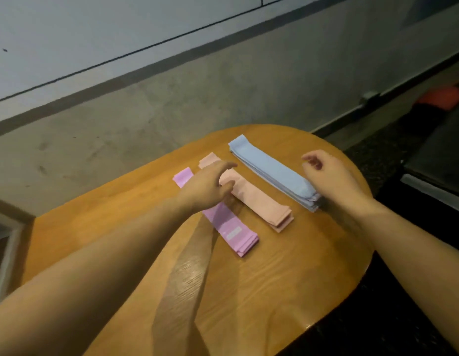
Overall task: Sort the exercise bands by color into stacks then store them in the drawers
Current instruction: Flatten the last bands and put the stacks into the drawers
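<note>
Three sorted stacks lie side by side on the wooden table [249,291]. The left hand [205,186] reaches over the purple stack [228,232], loosely curled fingers resting on the peach stack [259,201] just beyond it; whether they grip it I cannot tell. The right hand [328,176] hovers just beside the blue stack [272,170], fingers loosely curled and holding nothing.

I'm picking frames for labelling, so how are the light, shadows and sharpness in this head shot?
Head view: dim, warm light; the left hand and forearm throw a long soft shadow across the table; faint glare on the table's near right edge; the whole frame is soft, the right hand a little blurred; wide-angle lens tilts the wall lines; the purple, peach and blue stacks stay distinguishable.
</note>
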A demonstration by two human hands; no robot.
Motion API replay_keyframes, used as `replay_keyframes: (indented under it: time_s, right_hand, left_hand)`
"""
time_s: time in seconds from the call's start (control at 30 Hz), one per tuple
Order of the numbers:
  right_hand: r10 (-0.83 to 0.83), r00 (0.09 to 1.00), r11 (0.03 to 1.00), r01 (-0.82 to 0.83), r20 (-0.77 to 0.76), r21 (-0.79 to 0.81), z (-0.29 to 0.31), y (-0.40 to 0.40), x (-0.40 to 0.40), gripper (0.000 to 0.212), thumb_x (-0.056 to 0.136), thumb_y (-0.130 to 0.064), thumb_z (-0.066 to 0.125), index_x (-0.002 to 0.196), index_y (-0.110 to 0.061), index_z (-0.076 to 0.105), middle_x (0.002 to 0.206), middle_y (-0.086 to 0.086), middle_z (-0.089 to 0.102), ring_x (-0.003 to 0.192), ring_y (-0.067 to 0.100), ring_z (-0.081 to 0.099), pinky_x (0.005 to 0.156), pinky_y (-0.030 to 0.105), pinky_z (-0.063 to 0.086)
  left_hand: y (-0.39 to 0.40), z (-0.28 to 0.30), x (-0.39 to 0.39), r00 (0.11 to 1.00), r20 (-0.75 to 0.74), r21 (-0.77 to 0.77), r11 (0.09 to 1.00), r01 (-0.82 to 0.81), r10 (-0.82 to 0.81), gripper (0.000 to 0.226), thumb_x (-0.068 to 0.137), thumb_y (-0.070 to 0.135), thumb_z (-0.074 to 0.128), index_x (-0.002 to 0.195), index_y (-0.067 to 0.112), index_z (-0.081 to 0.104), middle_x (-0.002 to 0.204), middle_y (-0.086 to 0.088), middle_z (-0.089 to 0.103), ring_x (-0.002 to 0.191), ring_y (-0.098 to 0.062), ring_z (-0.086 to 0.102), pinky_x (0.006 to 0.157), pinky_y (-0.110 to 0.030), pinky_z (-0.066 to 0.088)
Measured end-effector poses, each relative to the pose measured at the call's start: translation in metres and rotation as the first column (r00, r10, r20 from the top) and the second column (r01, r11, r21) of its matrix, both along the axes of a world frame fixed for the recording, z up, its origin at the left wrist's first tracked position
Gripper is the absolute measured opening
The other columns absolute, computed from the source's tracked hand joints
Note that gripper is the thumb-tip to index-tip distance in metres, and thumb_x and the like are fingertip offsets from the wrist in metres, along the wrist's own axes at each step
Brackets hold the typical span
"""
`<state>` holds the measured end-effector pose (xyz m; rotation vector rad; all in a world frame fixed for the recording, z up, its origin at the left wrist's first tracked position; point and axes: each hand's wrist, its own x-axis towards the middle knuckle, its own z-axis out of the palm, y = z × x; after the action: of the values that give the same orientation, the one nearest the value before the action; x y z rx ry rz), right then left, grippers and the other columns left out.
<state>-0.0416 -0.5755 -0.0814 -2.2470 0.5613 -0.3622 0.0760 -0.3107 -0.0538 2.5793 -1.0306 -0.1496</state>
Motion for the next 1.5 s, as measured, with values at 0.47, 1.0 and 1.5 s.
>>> replay_keyframes:
  time_s: [0.47,1.0,1.5]
  right_hand:
    - [0.099,0.964,0.976,-0.142,-0.245,-0.165,-0.065,-0.027,-0.002,0.053,0.085,-0.072,0.056,0.126,-0.039,0.060,0.123,-0.015,0.050,0.115,0.010,0.041,0.095,0.029,0.026]
    - [0.090,0.994,0.964,-0.102,-0.061,-0.245,-0.082,-0.027,-0.003,0.063,0.074,-0.080,0.043,0.115,-0.038,0.068,0.111,-0.018,0.056,0.104,0.006,0.049,0.086,0.029,0.027]
    - [0.079,0.980,0.952,-0.129,-0.185,-0.277,-0.072,-0.026,-0.002,0.074,0.084,-0.075,0.053,0.145,-0.035,0.046,0.134,-0.013,0.049,0.126,0.011,0.041,0.103,0.031,0.027]
  left_hand:
    - [-0.100,-0.015,0.101,0.961,-0.192,-0.085,0.973,-0.217,0.198,0.068,0.095,0.034,0.065,0.152,0.016,0.031,0.153,-0.009,0.042,0.133,-0.027,0.048,0.108,-0.038,0.041]
    - [-0.124,-0.033,0.159,0.806,-0.481,0.109,0.936,-0.336,0.345,0.080,0.082,0.019,0.082,0.150,0.016,0.040,0.144,-0.007,0.049,0.119,-0.027,0.057,0.100,-0.041,0.054]
    - [-0.099,0.023,0.132,0.949,-0.311,0.010,0.998,-0.056,0.057,0.056,0.078,0.002,0.079,0.124,0.027,0.061,0.116,-0.011,0.063,0.096,-0.022,0.061,0.086,-0.035,0.053]
